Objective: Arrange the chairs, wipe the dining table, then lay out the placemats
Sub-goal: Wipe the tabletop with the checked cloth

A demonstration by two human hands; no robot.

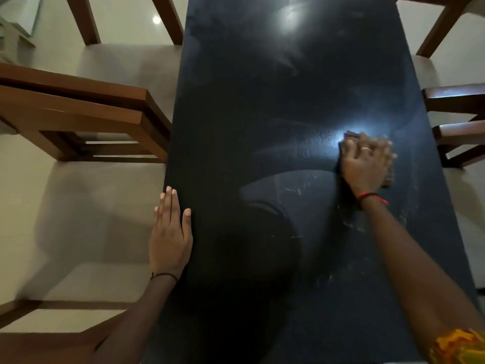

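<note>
A long dark dining table runs away from me, its glossy top streaked with wipe marks. My right hand presses down on a dark cloth on the right half of the table; the hand is blurred and only the cloth's edges show around the fingers. My left hand lies flat, fingers together, on the table's left edge and holds nothing. Wooden chairs with pale seats stand at both sides: a chair on the left and another chair on the right. No placemats are in view.
Further chairs stand at the far left, far right and near left. The floor is pale and glossy. A yellow-orange sleeve shows at the bottom right corner.
</note>
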